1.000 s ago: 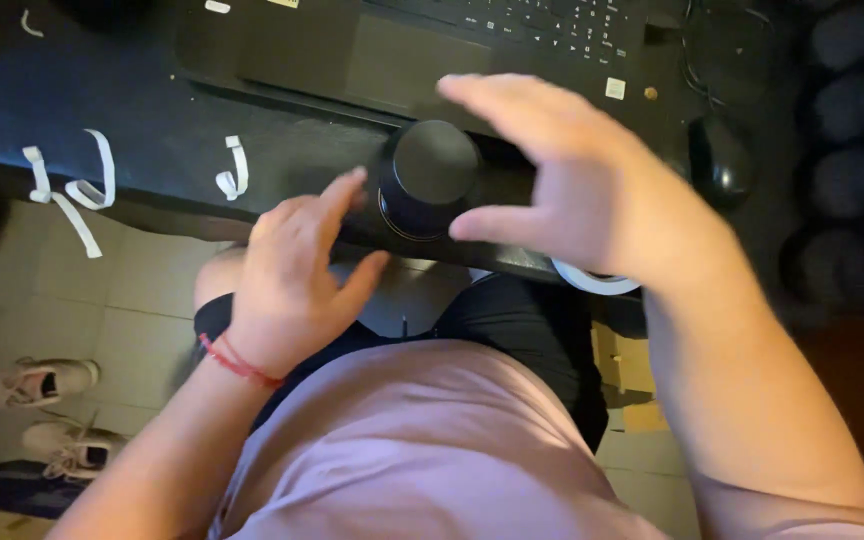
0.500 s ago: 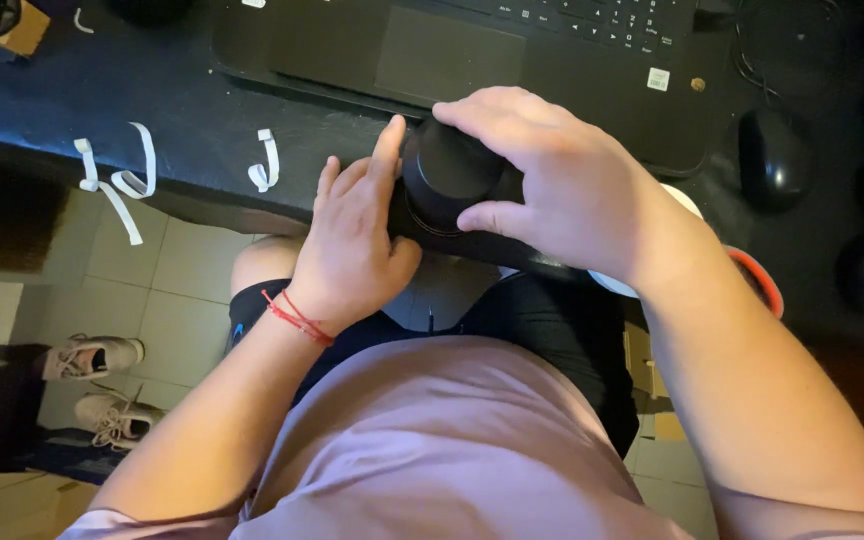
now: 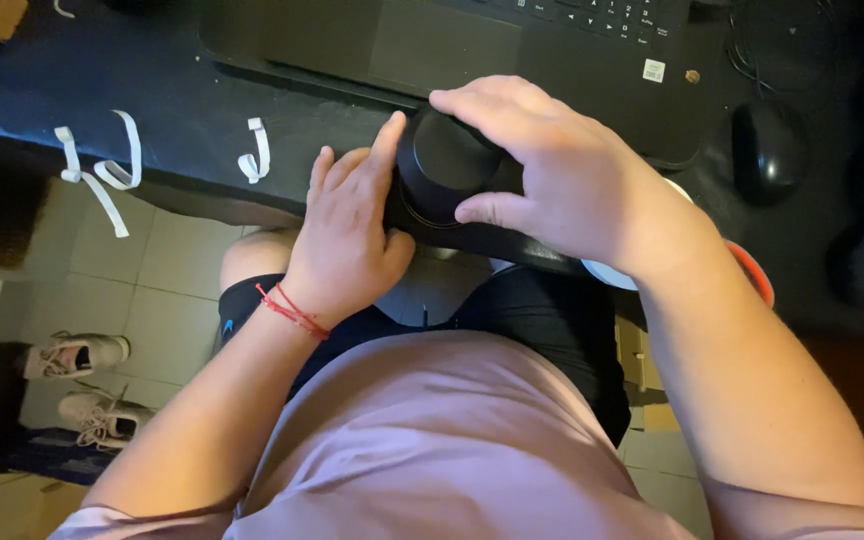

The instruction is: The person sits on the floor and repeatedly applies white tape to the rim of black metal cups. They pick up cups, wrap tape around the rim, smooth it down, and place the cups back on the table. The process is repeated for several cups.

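Black round cylinder [image 3: 444, 165] sits at the dark desk's [image 3: 172, 110] near edge, just before one laptop [image 3: 452, 40]; right hand [image 3: 552, 170] grasps it from above, left hand [image 3: 347, 235] presses its side. Three white strips [image 3: 252, 150] lie left; one mouse [image 3: 767, 150] right.

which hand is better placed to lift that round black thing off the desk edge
Probably the right hand: its fingers and thumb wrap over the round black object. The left hand only rests alongside, one finger on its rim.
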